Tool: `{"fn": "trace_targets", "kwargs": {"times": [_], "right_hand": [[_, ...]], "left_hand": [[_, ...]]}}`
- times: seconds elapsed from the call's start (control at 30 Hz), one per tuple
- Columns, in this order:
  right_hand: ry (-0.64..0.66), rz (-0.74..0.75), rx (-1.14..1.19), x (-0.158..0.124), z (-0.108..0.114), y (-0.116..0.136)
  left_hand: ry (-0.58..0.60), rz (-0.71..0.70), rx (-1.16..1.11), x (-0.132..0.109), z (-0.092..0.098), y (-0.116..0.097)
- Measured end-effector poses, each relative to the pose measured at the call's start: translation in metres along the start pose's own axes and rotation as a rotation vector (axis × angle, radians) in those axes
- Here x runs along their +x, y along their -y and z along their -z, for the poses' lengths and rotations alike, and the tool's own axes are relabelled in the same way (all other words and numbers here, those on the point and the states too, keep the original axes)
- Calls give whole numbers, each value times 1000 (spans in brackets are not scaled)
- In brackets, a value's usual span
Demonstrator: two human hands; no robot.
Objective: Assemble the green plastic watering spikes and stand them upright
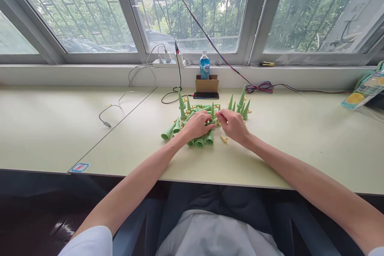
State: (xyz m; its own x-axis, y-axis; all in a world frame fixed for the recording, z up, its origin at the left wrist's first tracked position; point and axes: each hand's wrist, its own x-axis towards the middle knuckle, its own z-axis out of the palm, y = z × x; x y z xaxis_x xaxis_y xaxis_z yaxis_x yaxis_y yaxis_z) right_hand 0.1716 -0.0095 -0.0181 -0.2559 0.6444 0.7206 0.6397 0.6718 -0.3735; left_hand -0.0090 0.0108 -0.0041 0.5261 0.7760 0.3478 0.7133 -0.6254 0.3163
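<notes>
My left hand [198, 124] is closed round a green plant-watering spike [214, 121], which lies between its thumb and fingers above the pile. Just to the right, my right hand [233, 124] makes a pinch close to that spike's end; what is in the fingertips is too small to make out. Under and around my left hand lies a heap of green hollow spikes [199, 142], several with open threaded ends toward me. A loose yellow valve piece [223, 139] rests on the table below my right hand.
Upright green spikes with yellow valves stand behind my right hand [241, 104] and at the pile's back left [181, 106]. Farther back are a phone [206, 95], a cardboard box [207, 85], a blue-labelled bottle [204, 66], a power strip [168, 63] and coiled cables [259, 87].
</notes>
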Motion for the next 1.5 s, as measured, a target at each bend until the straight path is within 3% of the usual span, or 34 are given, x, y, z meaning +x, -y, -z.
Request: {"fn": "trace_targets", "kwargs": {"times": [0.37,1.03,1.5], "right_hand": [[-97,120,86,-1,1,6],[-187,-45,-25,1,3,5],[-167,-48,-19,1,3,3]], "left_hand": [[-69,-2,-196,3,10,1],[-160,205,-604,4,17,-10],[-175,232,-627,3,17,-12]]}}
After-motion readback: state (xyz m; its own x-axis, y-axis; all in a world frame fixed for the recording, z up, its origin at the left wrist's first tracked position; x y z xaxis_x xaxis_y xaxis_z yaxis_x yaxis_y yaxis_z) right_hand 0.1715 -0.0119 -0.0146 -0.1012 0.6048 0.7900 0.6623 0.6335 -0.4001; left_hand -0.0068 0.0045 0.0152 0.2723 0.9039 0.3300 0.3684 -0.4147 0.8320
